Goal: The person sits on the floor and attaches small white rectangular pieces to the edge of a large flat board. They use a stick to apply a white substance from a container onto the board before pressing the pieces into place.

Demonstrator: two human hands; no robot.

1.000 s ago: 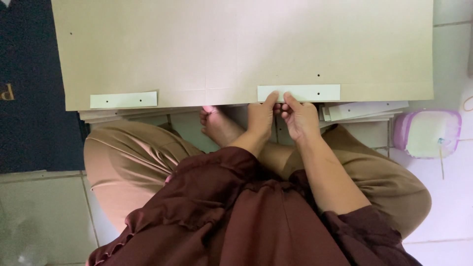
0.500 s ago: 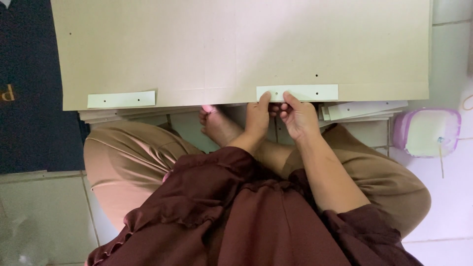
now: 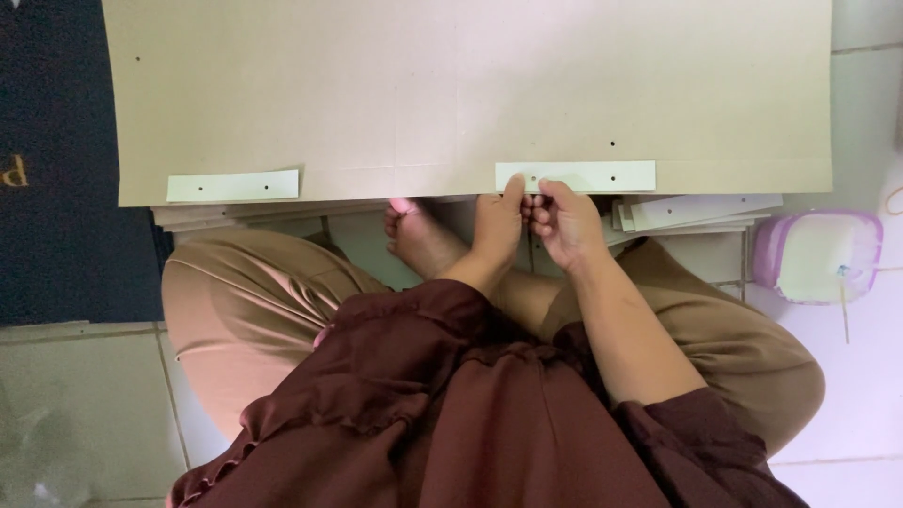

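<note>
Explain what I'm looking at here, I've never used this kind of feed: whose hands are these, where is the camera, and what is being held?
There is no machine here. The single view comes from a camera worn on a person's head, looking down at their own lap and hands. The person sits cross-legged on a tiled floor, one bare foot showing. A large tan cardboard sheet lies in front of them, on top of a stack of similar sheets. Two pale paper strips lie along its near edge: one strip on the left lies untouched, and the other strip has the left hand and right hand at its left end, fingers pinching there. A lilac lidded tub stands at the right.
</note>
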